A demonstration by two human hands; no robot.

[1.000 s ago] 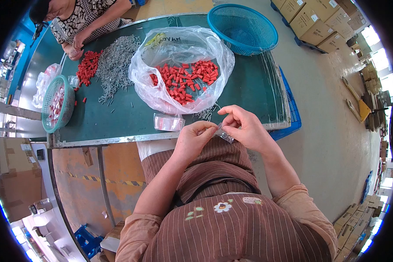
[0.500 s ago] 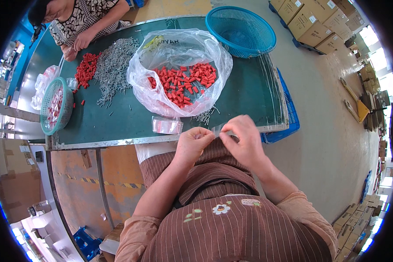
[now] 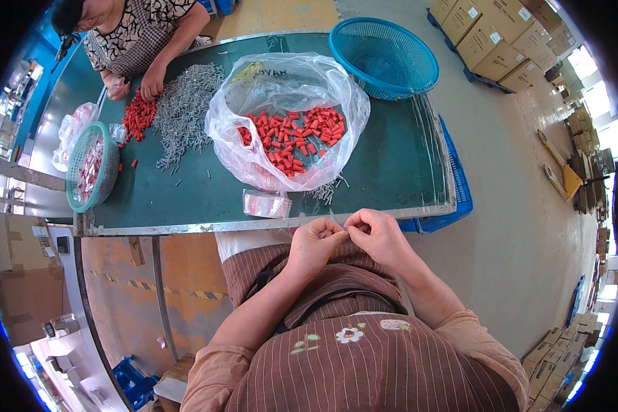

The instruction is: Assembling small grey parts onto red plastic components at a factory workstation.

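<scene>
My left hand [image 3: 312,248] and my right hand [image 3: 380,239] meet just off the table's near edge, thumbs and fingertips pinched together. Between them is a small clear plastic bag, mostly hidden by the fingers now. Whether anything is in it cannot be made out. Just beyond, a large clear plastic sack [image 3: 223,147] stands with its mouth wide, holding red plugs [image 3: 288,130]. A stack of small clear bags [image 3: 266,204] lies on the table left of my hands. Several grey screws [image 3: 328,191] peek out by the sack's near side.
A green table [image 3: 165,206] carries a pile of grey screws [image 3: 189,103] and a red plug heap [image 3: 139,118]. A green basket [image 3: 103,185] of filled packets is at left, a blue basket [image 3: 419,65] far right. Across the table, a co-worker's hand [image 3: 152,82] touches the red heap.
My hands have drawn closer together and slightly lower, covering most of the small bag. The co-worker's one hand has reached down to the red plugs. The view has shifted slightly.
</scene>
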